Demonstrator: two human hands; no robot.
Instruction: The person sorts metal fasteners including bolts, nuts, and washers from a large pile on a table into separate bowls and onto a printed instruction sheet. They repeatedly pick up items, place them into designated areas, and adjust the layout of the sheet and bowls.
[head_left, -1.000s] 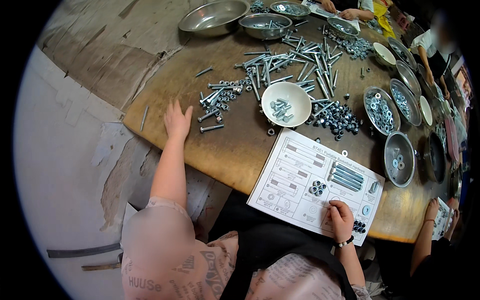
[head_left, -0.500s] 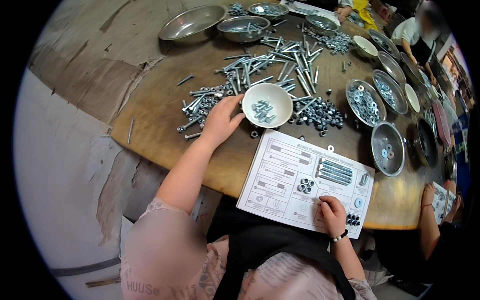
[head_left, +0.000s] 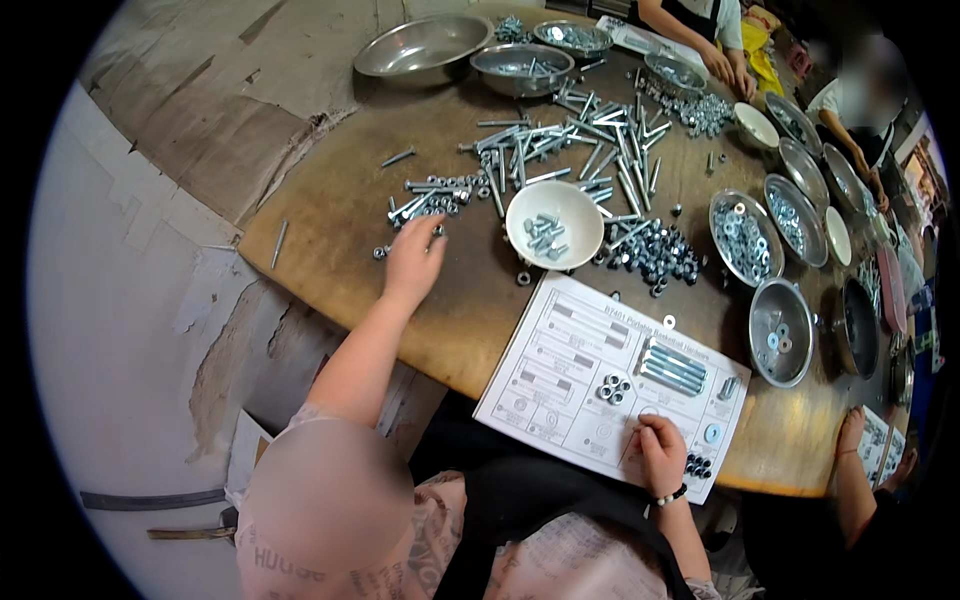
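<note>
My left hand (head_left: 413, 262) reaches over the loose nuts and bolts (head_left: 440, 192) left of a white bowl (head_left: 518, 243). Its thumb and fingers are apart, with a nut (head_left: 437, 231) by the fingertips. The bowl holds several short bolts (head_left: 545, 238). My right hand (head_left: 662, 458) rests on a printed sheet (head_left: 530, 375), fingers curled closed; what they hold, if anything, is hidden. Lying on the sheet are a row of long bolts (head_left: 673, 368), several silver nuts (head_left: 613, 389), short bolts (head_left: 728, 388), a washer (head_left: 712, 433) and several dark nuts (head_left: 698, 466).
Long bolts (head_left: 625, 150) and dark nuts (head_left: 655, 250) lie heaped beyond the sheet. Metal bowls, one with washers (head_left: 745, 235), stand along the right. A large metal basin (head_left: 425, 50) is at the far left. Other people's hands (head_left: 730, 68) work across the table and at right.
My left hand has let go of the white bowl's rim and moved left to the loose nuts. My right hand stays on the sheet. Another person's arms have come into view across the table.
</note>
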